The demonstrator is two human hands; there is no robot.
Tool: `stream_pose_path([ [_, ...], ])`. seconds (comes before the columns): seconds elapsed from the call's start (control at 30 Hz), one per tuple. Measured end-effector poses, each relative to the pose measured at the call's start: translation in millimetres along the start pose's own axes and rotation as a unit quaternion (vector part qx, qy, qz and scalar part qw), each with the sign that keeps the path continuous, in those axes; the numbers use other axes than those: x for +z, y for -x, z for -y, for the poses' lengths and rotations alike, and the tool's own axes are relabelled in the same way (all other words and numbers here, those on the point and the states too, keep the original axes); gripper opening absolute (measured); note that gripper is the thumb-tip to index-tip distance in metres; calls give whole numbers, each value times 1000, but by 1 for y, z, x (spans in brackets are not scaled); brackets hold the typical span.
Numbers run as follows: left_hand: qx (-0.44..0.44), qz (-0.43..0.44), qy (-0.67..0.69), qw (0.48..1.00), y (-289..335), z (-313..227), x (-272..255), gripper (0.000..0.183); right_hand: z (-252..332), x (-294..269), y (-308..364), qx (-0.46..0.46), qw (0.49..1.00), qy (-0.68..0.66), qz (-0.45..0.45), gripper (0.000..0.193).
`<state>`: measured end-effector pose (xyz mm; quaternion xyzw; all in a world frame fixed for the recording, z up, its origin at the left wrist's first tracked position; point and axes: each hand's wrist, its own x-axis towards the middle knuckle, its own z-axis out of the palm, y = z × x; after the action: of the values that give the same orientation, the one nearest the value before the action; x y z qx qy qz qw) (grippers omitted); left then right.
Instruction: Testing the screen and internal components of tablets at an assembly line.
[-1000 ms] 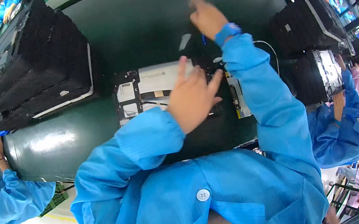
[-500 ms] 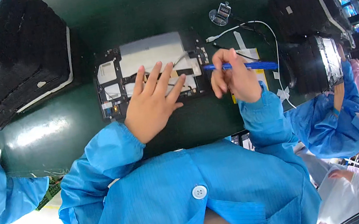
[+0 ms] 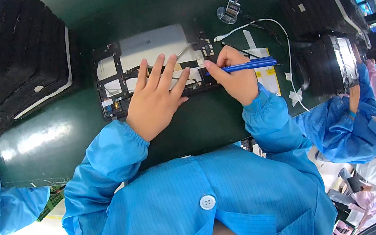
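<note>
An opened flat electronic device, with silvery-white panels, a black frame and thin cables, lies on the green table before me. My left hand rests on its near middle part, fingers spread. My right hand is at the device's right edge, fingers closed round a slim blue pen-shaped tool. The tool sticks out to the right from my grip. My thumb and forefinger reach onto the edge of the device near some small parts; my fingers partly hide what they touch there.
Black foam trays stand stacked at the left and the right. A white cable, a tally counter and a white-and-yellow flat pack lie right of the device. Co-workers in blue sit on both sides.
My right hand has moved left onto the device's edge, the blue tool now lying back across the hand. The device has shifted slightly left with my left hand, which stays spread on it.
</note>
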<state>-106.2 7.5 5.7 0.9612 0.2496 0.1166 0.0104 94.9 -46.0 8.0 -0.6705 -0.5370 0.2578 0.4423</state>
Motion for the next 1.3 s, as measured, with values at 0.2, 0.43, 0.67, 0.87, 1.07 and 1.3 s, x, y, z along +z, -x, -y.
stream_pose_path([
  [0.2, -4, -5, 7, 1000, 0, -2, 0, 64, 4, 2, 1, -34, 998, 50, -28, 26],
  [0.43, -7, -1, 3, 1000, 0, -1, 1, 65, 0, 1, 0, -59, 996, 61, -31, 24],
  [0.67, -15, -1, 24, 1000, -12, 13, 0, 62, -6, -17, -14, 9, 999, -44, -23, 23],
  [0.87, -54, -42, -58, 996, -70, 70, 15, 55, -32, -61, -50, -72, 965, 210, -143, 16],
  [1.07, -159, -40, -91, 982, -130, 128, 33, 45, -70, -92, -96, -101, 932, 298, -182, 21],
  [1.3, -221, -21, -50, 974, -155, 146, 36, 38, -80, -97, -119, -169, 901, 394, -71, 39],
])
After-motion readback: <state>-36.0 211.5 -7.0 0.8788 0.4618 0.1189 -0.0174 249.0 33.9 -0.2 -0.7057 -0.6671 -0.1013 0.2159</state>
